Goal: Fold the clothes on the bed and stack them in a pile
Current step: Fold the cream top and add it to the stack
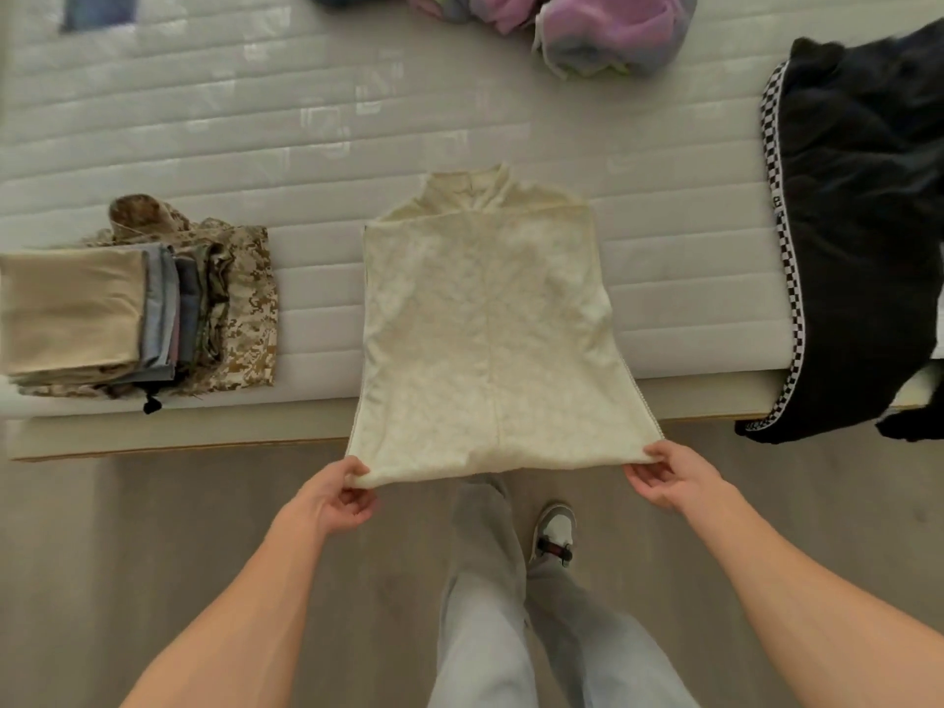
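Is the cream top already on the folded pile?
No, the cream top lies apart from the folded pile, its hem held by both hands.

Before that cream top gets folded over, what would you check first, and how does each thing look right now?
1. Left hand pinches the near left corner of the cream top: ok.
2. Right hand pinches the near right corner: ok.
3. Top lies flat on the mattress, sides already folded in: ok.
4. Hem hangs past the bed edge, so the fold has to carry it onto the mattress: not ok yet.
5. Folded pile sits apart, to the left: ok.
6. Black garment is away from the top: ok.
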